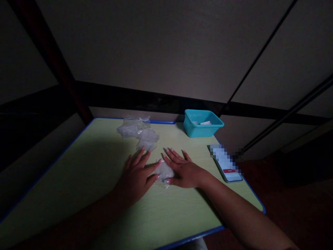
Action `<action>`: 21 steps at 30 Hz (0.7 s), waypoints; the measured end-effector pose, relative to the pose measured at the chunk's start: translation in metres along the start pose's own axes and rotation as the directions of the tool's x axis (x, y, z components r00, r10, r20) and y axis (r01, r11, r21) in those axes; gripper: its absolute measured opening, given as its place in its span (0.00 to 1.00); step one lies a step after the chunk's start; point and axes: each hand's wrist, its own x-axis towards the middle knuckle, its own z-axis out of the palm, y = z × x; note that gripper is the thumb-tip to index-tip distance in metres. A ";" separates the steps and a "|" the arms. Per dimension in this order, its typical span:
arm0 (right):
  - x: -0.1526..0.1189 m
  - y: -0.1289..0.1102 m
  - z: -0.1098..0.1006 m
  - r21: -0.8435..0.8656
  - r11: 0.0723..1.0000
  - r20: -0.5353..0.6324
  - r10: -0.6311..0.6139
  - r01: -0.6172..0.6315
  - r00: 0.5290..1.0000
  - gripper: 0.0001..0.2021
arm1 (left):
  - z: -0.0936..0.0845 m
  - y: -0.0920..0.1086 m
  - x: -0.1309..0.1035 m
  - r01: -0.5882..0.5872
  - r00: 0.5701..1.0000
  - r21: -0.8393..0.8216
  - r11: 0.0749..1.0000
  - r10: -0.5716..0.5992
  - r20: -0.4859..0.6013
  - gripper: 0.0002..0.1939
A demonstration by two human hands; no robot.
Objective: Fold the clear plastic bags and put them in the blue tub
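Observation:
A small clear plastic packet with something white inside point(164, 170) lies flat on the table between my hands. My left hand point(137, 175) rests at its left side, fingers spread, with the index finger and thumb touching the packet's edge. From the right, my right hand point(183, 170) lies flat with its fingers stretched out, partly covering the packet's right side. Just beyond my left fingertips is a loose pile of similar clear packets point(147, 135) with whitish contents. What exactly is inside the packets I cannot make out.
The pale green table point(104, 166) has a blue edge. A turquoise plastic basket point(203, 130) with white items in it stands at the back right. Near the right edge lies a phone point(225, 165), its screen lit and partly blurred. Cabinet panels point(156, 48) rise behind the table.

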 end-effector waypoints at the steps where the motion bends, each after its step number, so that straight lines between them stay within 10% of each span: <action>1: 0.000 0.001 0.000 0.004 1.000 0.000 0.005 -0.005 1.000 0.44 | 0.001 0.000 0.000 0.006 1.000 0.004 1.000 -0.006 0.001 0.21; 21: 0.005 0.004 0.002 0.047 0.998 -0.058 0.050 -0.048 0.997 0.41 | 0.020 -0.004 0.003 0.152 0.963 -0.169 0.974 -0.185 -0.195 0.10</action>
